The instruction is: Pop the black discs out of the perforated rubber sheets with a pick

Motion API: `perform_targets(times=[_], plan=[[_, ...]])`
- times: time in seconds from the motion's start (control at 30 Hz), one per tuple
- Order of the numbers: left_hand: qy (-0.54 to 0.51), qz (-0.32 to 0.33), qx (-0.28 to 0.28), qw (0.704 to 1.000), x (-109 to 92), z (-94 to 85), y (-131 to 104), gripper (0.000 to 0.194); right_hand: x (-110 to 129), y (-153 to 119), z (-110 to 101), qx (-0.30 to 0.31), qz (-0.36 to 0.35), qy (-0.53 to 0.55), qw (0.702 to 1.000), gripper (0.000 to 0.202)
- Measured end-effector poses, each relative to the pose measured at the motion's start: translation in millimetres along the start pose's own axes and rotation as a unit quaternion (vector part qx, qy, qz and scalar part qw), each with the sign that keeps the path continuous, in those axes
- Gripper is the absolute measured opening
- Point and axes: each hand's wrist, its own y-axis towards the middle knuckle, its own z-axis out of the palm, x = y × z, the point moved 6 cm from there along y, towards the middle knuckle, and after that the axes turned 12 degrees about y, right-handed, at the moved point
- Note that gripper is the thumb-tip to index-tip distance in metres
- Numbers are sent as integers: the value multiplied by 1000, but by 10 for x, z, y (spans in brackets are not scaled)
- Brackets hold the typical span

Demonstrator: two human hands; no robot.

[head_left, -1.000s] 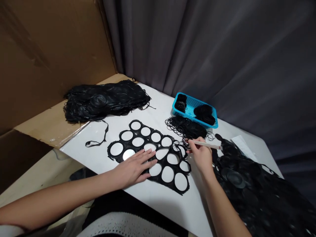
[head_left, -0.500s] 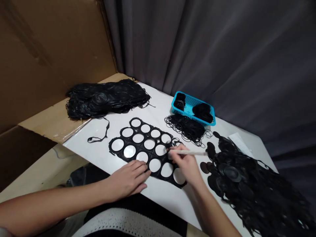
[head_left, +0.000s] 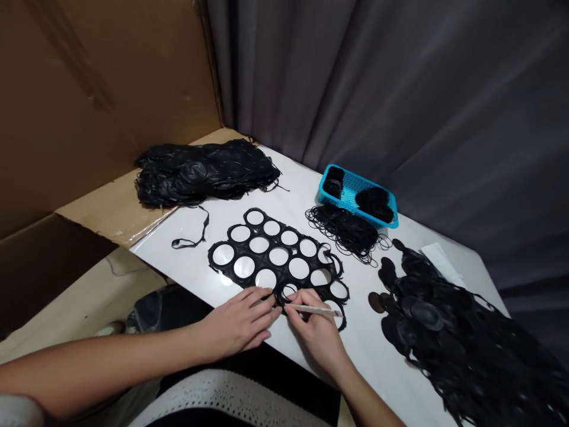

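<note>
A thin black rubbery sheet (head_left: 267, 268) with rows of round holes lies flat on the white board. My left hand (head_left: 242, 320) rests palm down on its near edge, fingers stretched out and nothing held. In my right hand (head_left: 315, 326) is a slim white pen-like tool (head_left: 313, 309), pinched between thumb and fingers. The tool's tip end is beside my left fingertips, at the sheet's near edge. A thin dark ring (head_left: 290, 290) shows within the hole just above my right fingers; whether it is loose cannot be made out. My right hand covers part of the sheet.
A blue basket (head_left: 358, 198) holds black pieces, with a heap of thin black rings (head_left: 344, 230) before it. Black sheets (head_left: 204, 172) are stacked far left, near a loose strip (head_left: 191, 242). A black pile (head_left: 448, 332) and white paper (head_left: 442, 264) lie right.
My right hand with the tool has moved left and nearer to me, from the sheet's right part to its near edge beside my left hand. The left hand stays put; the view has shifted slightly.
</note>
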Motion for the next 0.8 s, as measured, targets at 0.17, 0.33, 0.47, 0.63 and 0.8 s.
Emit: perform_targets(times=[0.17, 0.33, 0.47, 0.63, 0.8], plan=[[2, -3, -2, 1000, 2, -3, 2, 39, -28, -18, -1, -7, 8, -16, 1000, 21], [1, -6, -7, 1000, 4, 9, -9, 38, -55, -28, 0, -8, 13, -22, 1000, 20], [1, -3, -5, 1000, 2, 1, -6, 39, -48, -24, -3, -10, 13, -23, 1000, 20], [-4, -3, -8, 1000, 6, -14, -2, 40, -58, -30, 9, -16, 12, -20, 1000, 19], [-6, -4, -1, 1000, 6, -20, 9, 40, -17, -39, 20, -23, -11, -34, 999, 20]])
